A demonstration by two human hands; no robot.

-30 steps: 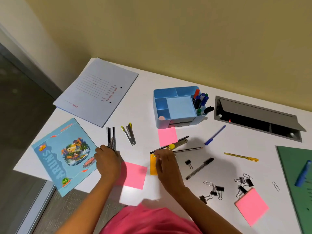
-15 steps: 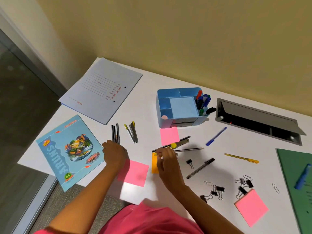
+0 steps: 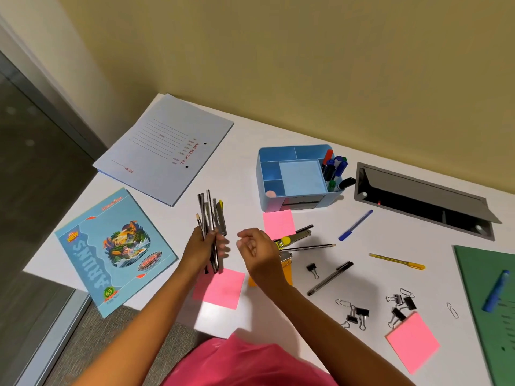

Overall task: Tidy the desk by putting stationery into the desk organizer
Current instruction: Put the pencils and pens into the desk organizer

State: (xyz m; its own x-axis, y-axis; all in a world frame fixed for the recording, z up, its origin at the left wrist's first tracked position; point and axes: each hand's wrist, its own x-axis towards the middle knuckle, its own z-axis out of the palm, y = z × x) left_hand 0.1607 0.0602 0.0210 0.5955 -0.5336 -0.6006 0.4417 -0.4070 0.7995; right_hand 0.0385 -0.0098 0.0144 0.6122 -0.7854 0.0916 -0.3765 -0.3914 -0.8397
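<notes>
My left hand (image 3: 202,250) grips a bundle of dark pencils and pens (image 3: 208,215), lifted upright above the desk. My right hand (image 3: 260,247) hovers just right of it, fingers loosely curled, holding nothing that I can see. The blue desk organizer (image 3: 299,149) stands further back, with markers (image 3: 334,168) in its right compartment and a pale blue note pad (image 3: 302,176) in the middle. Loose on the desk lie a pencil (image 3: 309,247), a yellow-tipped stapler (image 3: 291,239), a blue pen (image 3: 355,225), a yellow pen (image 3: 397,261) and a black pen (image 3: 330,278).
Pink sticky pads (image 3: 278,224) (image 3: 220,288) (image 3: 412,341), binder clips (image 3: 358,314) and paper clips are scattered. A blue notebook (image 3: 111,246) and grey file (image 3: 167,146) lie left, a green folder (image 3: 490,316) right, an open cable hatch (image 3: 423,199) behind.
My left hand has picked the dark pencils up off the desk and raised them. My right hand has left the spot by the stapler and moved left toward the bundle.
</notes>
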